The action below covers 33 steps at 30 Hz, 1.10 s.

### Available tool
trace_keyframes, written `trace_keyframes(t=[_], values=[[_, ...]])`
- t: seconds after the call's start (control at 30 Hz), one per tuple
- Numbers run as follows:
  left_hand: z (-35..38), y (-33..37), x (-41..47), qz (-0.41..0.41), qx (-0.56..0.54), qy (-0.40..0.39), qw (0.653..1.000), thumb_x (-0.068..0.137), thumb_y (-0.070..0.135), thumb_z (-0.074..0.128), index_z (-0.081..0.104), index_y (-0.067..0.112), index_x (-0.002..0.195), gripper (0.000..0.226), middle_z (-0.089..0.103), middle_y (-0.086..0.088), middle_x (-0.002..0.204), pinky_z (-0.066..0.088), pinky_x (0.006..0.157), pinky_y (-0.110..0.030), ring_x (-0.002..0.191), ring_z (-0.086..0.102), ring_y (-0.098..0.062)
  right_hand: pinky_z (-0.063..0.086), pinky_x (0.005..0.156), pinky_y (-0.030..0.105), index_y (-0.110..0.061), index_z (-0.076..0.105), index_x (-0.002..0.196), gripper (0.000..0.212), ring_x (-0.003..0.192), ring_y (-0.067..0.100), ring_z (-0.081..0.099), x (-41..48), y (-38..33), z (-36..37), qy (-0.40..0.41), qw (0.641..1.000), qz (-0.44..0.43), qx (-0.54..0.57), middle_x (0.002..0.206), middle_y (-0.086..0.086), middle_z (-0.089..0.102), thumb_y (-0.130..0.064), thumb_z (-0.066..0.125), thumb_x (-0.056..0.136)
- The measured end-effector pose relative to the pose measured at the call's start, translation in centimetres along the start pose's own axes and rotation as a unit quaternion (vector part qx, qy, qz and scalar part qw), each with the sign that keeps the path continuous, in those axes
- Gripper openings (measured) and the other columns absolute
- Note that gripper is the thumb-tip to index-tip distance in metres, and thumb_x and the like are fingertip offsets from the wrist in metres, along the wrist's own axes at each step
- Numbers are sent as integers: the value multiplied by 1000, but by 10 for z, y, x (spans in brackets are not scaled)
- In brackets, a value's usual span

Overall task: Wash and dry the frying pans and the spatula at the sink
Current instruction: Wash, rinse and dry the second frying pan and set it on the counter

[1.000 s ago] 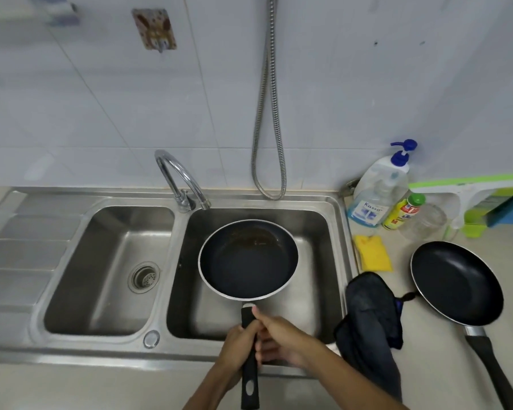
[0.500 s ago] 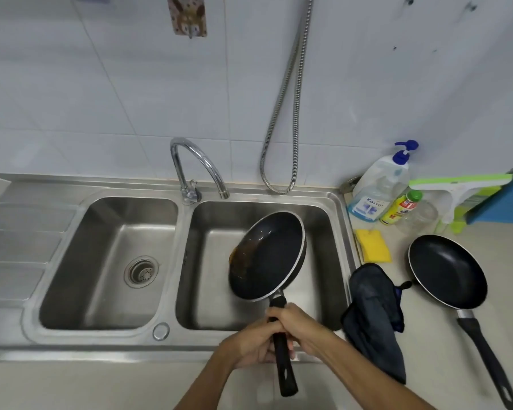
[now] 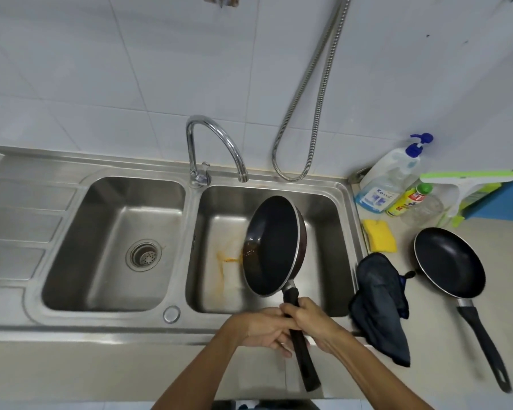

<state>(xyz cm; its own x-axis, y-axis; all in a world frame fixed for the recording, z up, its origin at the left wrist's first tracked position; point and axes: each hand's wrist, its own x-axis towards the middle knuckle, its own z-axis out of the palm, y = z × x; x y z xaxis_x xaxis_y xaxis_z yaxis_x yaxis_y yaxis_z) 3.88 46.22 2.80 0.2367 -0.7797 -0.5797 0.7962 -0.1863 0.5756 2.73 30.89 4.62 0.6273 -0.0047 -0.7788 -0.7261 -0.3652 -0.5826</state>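
Both hands, left hand [image 3: 258, 329] and right hand [image 3: 314, 324], wrap the handle [image 3: 301, 350] of the frying pan [image 3: 271, 247], tipped steeply over the right basin [image 3: 332, 232]. Orange grease [image 3: 228, 260] (oil, I think) spills out. I'm emptying it before washing. Next I level it under the tap [image 3: 216, 143], which means freeing one hand.

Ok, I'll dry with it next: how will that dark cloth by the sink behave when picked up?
The cloth is probably floppy: it lies crumpled in soft folds. Likely light, so easy to lift. It may unfold and trail, perhaps brushing the pan on the counter beside it.
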Motion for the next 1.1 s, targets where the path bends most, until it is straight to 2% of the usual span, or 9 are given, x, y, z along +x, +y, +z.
trace_keyframes(t=[0.2, 0.3, 0.53, 0.73, 0.83, 0.9, 0.93, 1.0, 1.1], values=[[-7, 8, -6, 16, 4, -12, 1000, 104, 23, 59, 63, 13, 119, 18, 73, -9, 110, 47, 109, -47, 113, 66, -26, 62, 81, 42, -5, 66, 100, 29, 84, 26, 76, 2, -7, 4, 5, 1000, -15, 4, 88, 15, 76, -33, 63, 92], [-5, 12, -6, 20, 1, -24, 1000, 105, 17, 57, 61, 14, 119, 15, 74, -8, 109, 48, 108, -46, 112, 68, -23, 61, 72, 36, -6, 66, 93, 20, 83, 25, 75, -4, -12, -2, 27, 999, -28, 2, 86, 16, 75, -26, 62, 96], [-4, 16, 14, 2, 34, -70, 997, 99, 13, 65, 58, 7, 130, 32, 68, 1, 116, 55, 96, -30, 111, 61, -14, 58, 76, 40, -8, 63, 95, 25, 75, 16, 67, -1, -6, -16, 60, 997, -37, -22, 76, 2, 69, -32, 64, 88], [-7, 22, 18, -24, 126, -67, 989, 97, 17, 70, 63, 10, 126, 31, 70, -9, 119, 47, 108, -43, 114, 66, -20, 59, 81, 42, -13, 64, 95, 23, 82, 21, 71, 5, 1, -17, 81, 993, -60, -64, 86, 6, 73, -36, 60, 96], [-19, 48, -7, -91, 256, -45, 961, 96, 27, 73, 56, 12, 129, 40, 70, -12, 123, 49, 105, -39, 116, 67, -25, 60, 87, 47, -11, 67, 102, 22, 88, 19, 75, 8, 1, -23, 48, 996, -78, -3, 94, 6, 77, -31, 60, 100], [-44, 69, -34, -156, 295, -44, 942, 93, 31, 75, 58, 13, 121, 37, 73, -12, 116, 52, 102, -42, 103, 70, -26, 62, 75, 45, -5, 65, 108, 24, 83, 23, 75, 8, 0, -25, 30, 995, -69, 68, 95, 7, 76, -28, 59, 101], [-60, 81, -50, -183, 305, -35, 934, 92, 33, 75, 61, 13, 116, 34, 75, -12, 111, 55, 96, -40, 95, 72, -24, 60, 64, 39, -4, 66, 108, 26, 72, 24, 72, 7, -1, -26, 18, 994, -57, 86, 87, 9, 74, -29, 59, 101], [-90, 113, -84, -217, 350, 38, 910, 96, 31, 71, 65, 12, 109, 24, 78, -8, 97, 60, 79, -30, 79, 73, -17, 46, 48, 30, -5, 68, 104, 31, 53, 22, 54, 6, 3, -27, -3, 995, -45, 91, 70, 12, 60, -35, 59, 101], [-128, 163, -118, -206, 466, 219, 832, 101, 26, 63, 70, 4, 107, 24, 80, -5, 91, 60, 67, -25, 79, 75, -16, 37, 42, 27, -8, 70, 97, 34, 48, 20, 43, 12, 14, -21, -7, 993, -43, 113, 80, 25, 59, -39, 56, 102]])
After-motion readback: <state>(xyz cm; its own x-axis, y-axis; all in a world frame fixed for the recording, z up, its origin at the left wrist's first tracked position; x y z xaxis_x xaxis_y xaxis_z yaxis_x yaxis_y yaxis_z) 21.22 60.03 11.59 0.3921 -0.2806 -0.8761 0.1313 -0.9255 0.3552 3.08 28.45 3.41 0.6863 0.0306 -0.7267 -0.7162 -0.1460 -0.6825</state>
